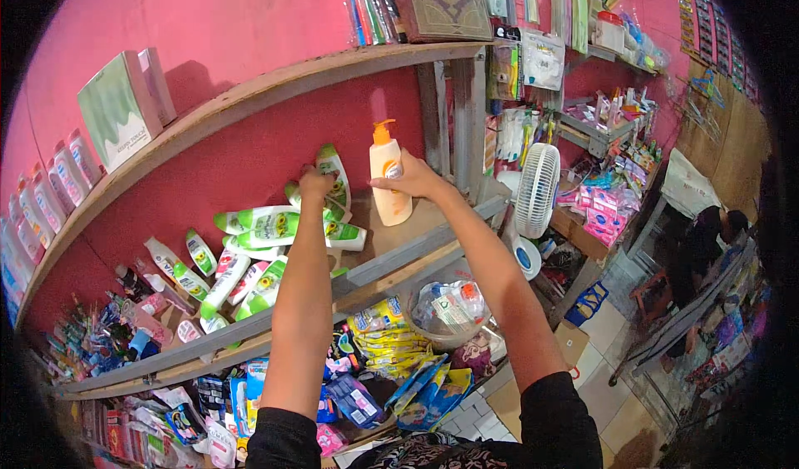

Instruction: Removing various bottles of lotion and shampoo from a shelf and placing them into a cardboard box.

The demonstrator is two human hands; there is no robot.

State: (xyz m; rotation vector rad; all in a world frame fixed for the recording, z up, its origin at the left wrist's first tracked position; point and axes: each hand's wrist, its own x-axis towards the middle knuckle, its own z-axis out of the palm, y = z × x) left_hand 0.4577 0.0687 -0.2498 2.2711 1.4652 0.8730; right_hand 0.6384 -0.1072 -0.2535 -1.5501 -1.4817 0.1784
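Note:
On the wooden shelf, a peach pump bottle (388, 194) with an orange pump head stands upright. My right hand (414, 179) is wrapped round its right side, near the shoulder. To its left, my left hand (315, 183) has its fingers curled against a green-and-white bottle (333, 168) that leans on the pink wall. Just below that hand lie more green-and-white bottles (262, 223), piled on their sides. My left forearm hides part of this pile.
The curved upper shelf (275, 80) carries boxes and bottles. Below the front rail (408, 248) are a clear tub (449, 315) and yellow packets (387, 344). A white fan (538, 190) stands to the right. Another person (707, 244) is at far right.

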